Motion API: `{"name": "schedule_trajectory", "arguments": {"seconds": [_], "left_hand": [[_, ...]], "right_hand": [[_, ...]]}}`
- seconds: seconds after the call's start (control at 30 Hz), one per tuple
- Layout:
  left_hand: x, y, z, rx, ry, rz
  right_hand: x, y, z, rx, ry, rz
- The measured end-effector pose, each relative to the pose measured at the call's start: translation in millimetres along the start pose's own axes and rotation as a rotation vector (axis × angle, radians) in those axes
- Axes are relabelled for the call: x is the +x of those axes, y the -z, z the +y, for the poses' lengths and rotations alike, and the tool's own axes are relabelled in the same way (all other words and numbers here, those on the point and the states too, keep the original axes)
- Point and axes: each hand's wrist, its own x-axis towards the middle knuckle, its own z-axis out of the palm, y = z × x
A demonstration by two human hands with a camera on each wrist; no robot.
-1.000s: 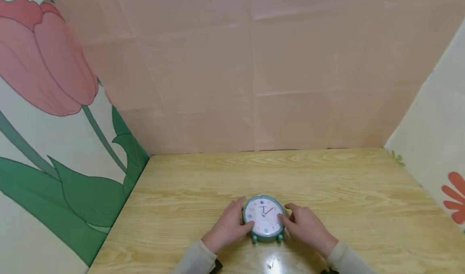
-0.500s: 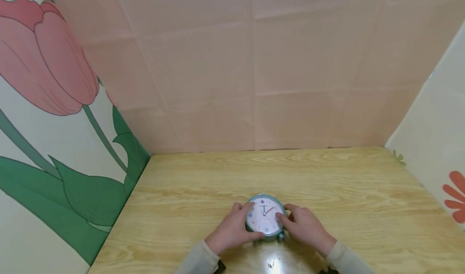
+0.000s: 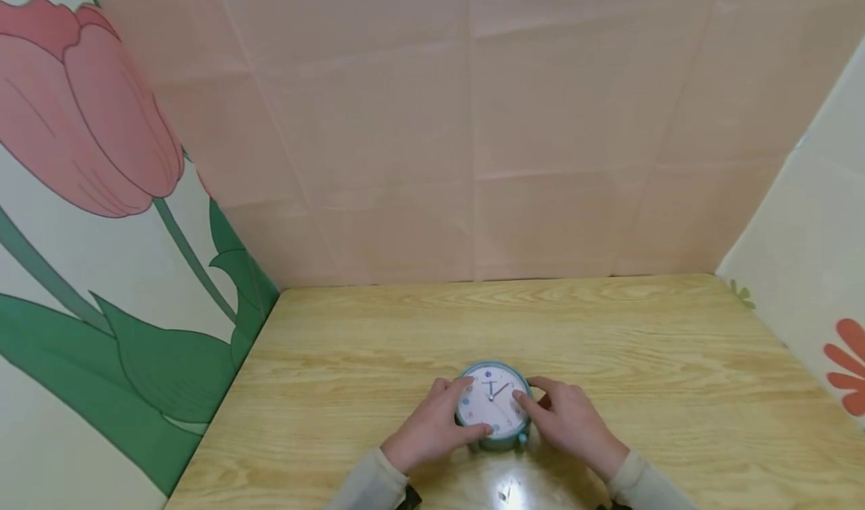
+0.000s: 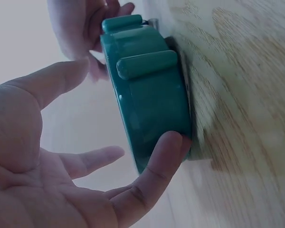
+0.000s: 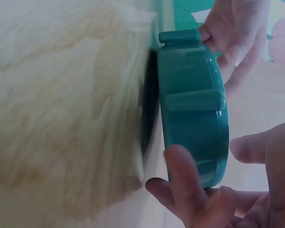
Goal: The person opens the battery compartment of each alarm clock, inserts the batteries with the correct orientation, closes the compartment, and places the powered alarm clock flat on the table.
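Note:
A round teal alarm clock (image 3: 492, 412) lies face up on the table, with two small feet on its rim towards me. My left hand (image 3: 432, 429) is at its left side. In the left wrist view, the fingers (image 4: 156, 166) bend against the rim, while the thumb (image 4: 61, 80) is spread in front of the white face and looks apart from it. From the right, my right hand (image 3: 574, 426) holds the clock, thumb over the dial and fingers along the rim. The right wrist view shows those fingers (image 5: 185, 178) against the teal side. The back is hidden.
The wood-grain table (image 3: 378, 330) extends around both hands. A plain pinkish sheet (image 3: 405, 134) stands behind it. On the left is a panel with a painted tulip (image 3: 81, 112), and on the right a white panel with a red flower (image 3: 848, 367).
The left hand has moved slightly to the right, its thumb and a finger now over the face. The clock has shifted slightly right. In the last half second hardly anything moves.

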Motion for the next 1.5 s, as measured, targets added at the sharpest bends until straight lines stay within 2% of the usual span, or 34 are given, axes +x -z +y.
{"name": "schedule_trajectory", "arguments": {"seconds": [0.23, 0.47, 0.7, 1.0, 1.13, 1.3, 1.5], "left_hand": [[2.5, -1.8, -1.9, -0.037, 0.011, 0.012], [3.4, -4.7, -3.1, -0.056, 0.000, 0.038], [3.3, -11.3, -4.3, -0.110, -0.020, 0.073], [9.4, -13.0, 2.1, -0.188, -0.029, 0.078], [11.2, -12.9, 3.3, -0.192, -0.020, 0.062], [12.0, -3.7, 5.4, -0.195, -0.041, 0.057], [11.2, 18.4, 9.7, -0.317, -0.069, 0.103]], "right_hand": [[1.0, 3, -4, 0.011, -0.006, 0.019], [2.7, 4, -7, 0.032, -0.001, 0.074], [1.5, 2, -10, 0.104, 0.015, 0.088], [3.0, 3, -18, 0.193, 0.019, 0.195], [1.5, 3, -21, 0.193, 0.056, 0.250], [0.3, 1, -22, 0.173, 0.140, 0.348], [-2.6, 1, -25, 0.073, 0.258, 0.479]]}}
